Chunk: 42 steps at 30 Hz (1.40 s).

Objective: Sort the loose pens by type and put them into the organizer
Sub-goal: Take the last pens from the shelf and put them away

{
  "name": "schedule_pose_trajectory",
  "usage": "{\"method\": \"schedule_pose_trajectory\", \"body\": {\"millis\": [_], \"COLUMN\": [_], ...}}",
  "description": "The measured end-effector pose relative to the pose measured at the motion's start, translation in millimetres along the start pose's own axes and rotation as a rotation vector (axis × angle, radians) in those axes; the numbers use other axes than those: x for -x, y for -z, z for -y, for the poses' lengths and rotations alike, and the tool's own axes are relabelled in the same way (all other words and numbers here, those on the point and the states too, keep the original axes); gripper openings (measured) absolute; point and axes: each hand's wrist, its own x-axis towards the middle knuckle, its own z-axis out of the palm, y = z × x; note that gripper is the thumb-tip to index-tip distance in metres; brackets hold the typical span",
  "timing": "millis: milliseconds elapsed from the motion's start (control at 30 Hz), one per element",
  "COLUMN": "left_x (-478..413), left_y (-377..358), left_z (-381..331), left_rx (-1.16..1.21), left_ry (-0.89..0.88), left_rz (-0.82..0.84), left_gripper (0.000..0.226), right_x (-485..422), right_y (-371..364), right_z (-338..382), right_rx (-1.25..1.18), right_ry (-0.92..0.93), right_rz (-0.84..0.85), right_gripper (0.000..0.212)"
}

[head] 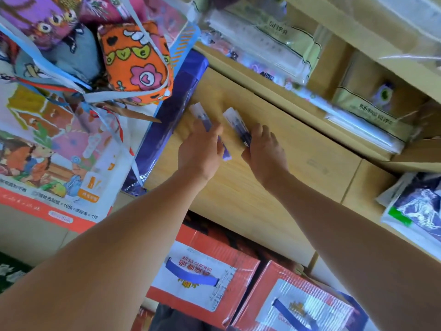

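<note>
Sorting step: right grip [265,151] pinched a pen pack [235,120] on the surface [298,151], left grip [200,149] covered a purple pack [199,111], hold unclear; next move probably needs the unseen organizer found.

Two pen packs lie on the desk [262,187]: one pen pack [200,113] at the left grip [199,151], the other [235,121] at the right grip [263,154]. That makes two grips over the desk. Below the desk's front edge stand two red cartons [202,275] [298,304]. At the desk's left edge lies one purple wrapped box [171,111]. Left of the desk at least three knitted pouches are heaped, one of them an orange pouch [136,63].
</note>
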Motion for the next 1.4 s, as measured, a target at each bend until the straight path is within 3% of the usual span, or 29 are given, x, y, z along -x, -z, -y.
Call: {"method": "schedule_pose_trajectory", "body": {"millis": [100,300,400,600,733,1000,1100,1233,1300,1400], "left_x": [4,12,15,30,46,108,121,144,164,201], "left_y": [-6,-13,-14,-24,-30,-18,-14,-8,-1,11], "left_z": [-1,3,1,0,-3,-71,-95,-132,-154,-186], "left_rx": [-0.124,-0.279,-0.281,-0.216,-0.125,0.251,0.358,0.707,0.813,0.942], "left_ry": [-0.003,0.003,0.032,0.109,0.077,0.077,0.109,0.155,0.155,0.132], "left_rz": [-0.057,-0.078,-0.05,0.009,0.112,0.136,0.204,0.323,0.306,0.298], "left_gripper": [0.02,0.04,0.032,0.05,0.069,0.039,0.032,0.024,0.013,0.013], "right_x": [5,20,25,52,78,135,161,203,229,272], "right_y": [0,-10,-4,3,-3,14,29,50,59,74], "right_z": [-7,-16,-22,-43,-57,-74,-83,-94,-99,-107], "right_rx": [0.007,0.068,-0.09,-0.525,-0.729,-1.191,-1.246,-1.334,-1.371,-1.457], "right_ry": [-0.087,-0.116,-0.106,-0.139,-0.213,-0.361,-0.364,-0.377,-0.378,-0.374], "right_rz": [0.043,0.035,0.1,0.279,0.357,0.223,0.209,0.149,0.097,0.023], "right_gripper": [0.042,0.029,0.032,0.016,0.016,0.014,0.017,0.018,0.021,0.02]}}
